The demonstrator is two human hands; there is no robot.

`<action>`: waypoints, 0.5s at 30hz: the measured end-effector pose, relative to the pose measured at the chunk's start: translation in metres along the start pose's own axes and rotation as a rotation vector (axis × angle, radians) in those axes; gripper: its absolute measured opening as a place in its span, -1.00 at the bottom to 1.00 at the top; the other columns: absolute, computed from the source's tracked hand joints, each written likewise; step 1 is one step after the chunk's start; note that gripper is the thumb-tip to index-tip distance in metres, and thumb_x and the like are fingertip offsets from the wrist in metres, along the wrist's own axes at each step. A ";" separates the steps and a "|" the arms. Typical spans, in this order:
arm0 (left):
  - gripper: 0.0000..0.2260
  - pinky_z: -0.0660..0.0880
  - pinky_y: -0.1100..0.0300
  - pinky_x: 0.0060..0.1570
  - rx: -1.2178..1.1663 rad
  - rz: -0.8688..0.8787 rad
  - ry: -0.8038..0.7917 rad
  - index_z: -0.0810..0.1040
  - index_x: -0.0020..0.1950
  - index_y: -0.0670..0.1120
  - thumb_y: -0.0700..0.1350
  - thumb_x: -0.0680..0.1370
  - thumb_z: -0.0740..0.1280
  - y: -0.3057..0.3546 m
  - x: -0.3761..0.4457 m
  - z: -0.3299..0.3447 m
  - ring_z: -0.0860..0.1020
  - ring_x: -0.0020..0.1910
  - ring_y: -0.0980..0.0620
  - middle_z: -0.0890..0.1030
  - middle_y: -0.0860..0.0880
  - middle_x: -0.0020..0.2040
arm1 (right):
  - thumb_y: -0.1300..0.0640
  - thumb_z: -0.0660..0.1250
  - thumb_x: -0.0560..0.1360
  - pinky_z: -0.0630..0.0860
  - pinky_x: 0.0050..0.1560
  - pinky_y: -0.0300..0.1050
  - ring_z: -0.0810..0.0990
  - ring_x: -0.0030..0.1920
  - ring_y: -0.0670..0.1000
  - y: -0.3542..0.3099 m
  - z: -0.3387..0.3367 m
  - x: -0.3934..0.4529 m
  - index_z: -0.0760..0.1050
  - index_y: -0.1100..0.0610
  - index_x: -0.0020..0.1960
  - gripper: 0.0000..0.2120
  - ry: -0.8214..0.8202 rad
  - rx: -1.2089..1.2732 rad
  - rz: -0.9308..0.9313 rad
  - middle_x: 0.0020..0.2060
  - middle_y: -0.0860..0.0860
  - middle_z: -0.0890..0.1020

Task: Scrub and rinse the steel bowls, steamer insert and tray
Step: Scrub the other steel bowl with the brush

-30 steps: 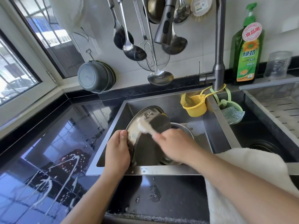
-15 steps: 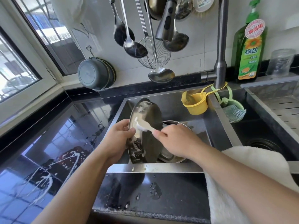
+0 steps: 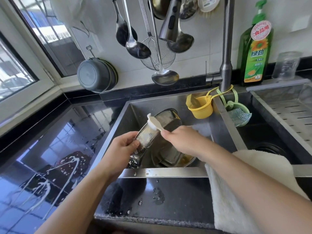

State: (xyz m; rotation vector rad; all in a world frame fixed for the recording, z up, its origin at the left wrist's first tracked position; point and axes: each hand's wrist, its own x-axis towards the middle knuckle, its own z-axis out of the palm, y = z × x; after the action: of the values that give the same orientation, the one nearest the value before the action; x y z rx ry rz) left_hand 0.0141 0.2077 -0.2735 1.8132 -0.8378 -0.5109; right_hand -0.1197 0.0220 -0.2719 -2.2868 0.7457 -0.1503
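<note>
My left hand (image 3: 124, 146) grips the near rim of a soapy steel steamer insert (image 3: 148, 137), tilted on edge over the left sink basin (image 3: 128, 122). My right hand (image 3: 182, 141) holds the handle of a white dish brush (image 3: 154, 123), whose head lies against the insert's upper outer side. Below them in the basin lie a steel tray (image 3: 167, 156) and, under it, a steel bowl (image 3: 189, 160), both partly hidden by my hands and the insert.
A faucet (image 3: 226, 48) stands behind the sink, with a yellow cup (image 3: 200, 107) and a green scrubber holder (image 3: 239, 114) hung on it. A green soap bottle (image 3: 255, 48) stands at the back right. A white towel (image 3: 244, 183) drapes the front edge. Ladles (image 3: 135, 43) hang overhead. Foam streaks the black counter (image 3: 50, 166).
My left hand turned the insert so its top leans away to the right. The brush moved up from the inner face to the upper outer side.
</note>
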 end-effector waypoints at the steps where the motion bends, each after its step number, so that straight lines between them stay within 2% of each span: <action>1: -0.64 0.52 -0.18 0.18 -0.014 -0.003 -0.002 0.72 0.11 0.04 -0.34 0.69 0.21 0.001 0.000 0.000 0.64 0.05 -0.16 0.73 -0.18 0.06 | -0.33 0.05 0.62 0.31 -0.31 -0.09 0.51 -0.23 0.06 -0.002 -0.003 0.002 0.45 0.13 -0.15 -0.45 -0.014 0.024 0.013 -0.29 0.03 0.49; 3: -0.65 0.53 -0.07 0.05 -0.042 -0.019 -0.031 0.72 0.12 0.02 -0.33 0.70 0.20 0.000 -0.002 -0.001 0.65 -0.02 -0.11 0.73 -0.18 0.05 | -0.34 0.10 0.60 0.30 -0.35 -0.10 0.49 -0.27 0.04 0.007 -0.016 0.011 0.49 0.16 -0.04 -0.45 0.046 0.117 0.122 -0.29 0.03 0.49; 5: -0.68 0.55 0.04 -0.01 -0.063 -0.042 -0.075 0.71 0.17 -0.03 -0.32 0.70 0.21 -0.002 -0.006 -0.003 0.66 -0.05 -0.07 0.73 -0.17 0.05 | -0.32 0.11 0.61 0.33 -0.33 -0.11 0.50 -0.25 0.04 0.018 -0.029 0.015 0.49 0.18 0.10 -0.44 0.095 0.161 0.217 -0.20 0.06 0.54; 7: -0.72 0.53 0.09 -0.01 -0.094 -0.051 -0.112 0.69 0.21 -0.11 -0.33 0.69 0.21 -0.006 -0.008 -0.009 0.65 -0.03 -0.07 0.73 -0.19 0.05 | -0.31 0.10 0.62 0.32 -0.36 -0.13 0.47 -0.31 0.00 0.023 -0.030 0.010 0.46 0.15 0.03 -0.49 0.046 0.160 0.214 -0.22 0.05 0.54; 10: -0.76 0.50 0.06 0.03 -0.104 -0.081 -0.168 0.69 0.13 -0.15 -0.32 0.67 0.24 -0.005 -0.009 -0.024 0.63 -0.02 -0.08 0.71 -0.20 0.05 | -0.32 0.13 0.61 0.26 -0.44 -0.14 0.37 -0.48 -0.04 0.015 -0.026 -0.003 0.45 0.11 -0.14 -0.51 -0.058 0.187 0.141 -0.37 0.03 0.46; 13: -0.81 0.51 0.12 0.02 0.018 -0.085 -0.219 0.67 0.10 -0.13 -0.33 0.65 0.30 0.007 -0.011 -0.034 0.63 -0.05 -0.02 0.71 -0.16 0.00 | -0.28 0.09 0.64 0.36 -0.27 -0.06 0.51 -0.32 0.07 0.002 -0.020 -0.009 0.40 0.08 -0.25 -0.49 -0.099 0.071 -0.004 -0.32 0.10 0.53; 15: -0.84 0.53 0.11 0.00 0.079 -0.081 -0.210 0.65 0.15 -0.07 -0.27 0.67 0.32 0.021 -0.006 -0.030 0.64 -0.06 -0.03 0.72 -0.09 -0.01 | -0.26 0.06 0.66 0.34 -0.26 -0.08 0.50 -0.25 0.10 -0.008 -0.008 -0.012 0.34 0.05 -0.35 -0.46 -0.106 -0.009 -0.098 -0.34 0.07 0.50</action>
State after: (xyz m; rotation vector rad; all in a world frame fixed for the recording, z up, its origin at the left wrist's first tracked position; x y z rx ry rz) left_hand 0.0239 0.2261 -0.2427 1.8942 -0.9401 -0.7401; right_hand -0.1278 0.0284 -0.2593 -2.3212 0.5815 -0.0709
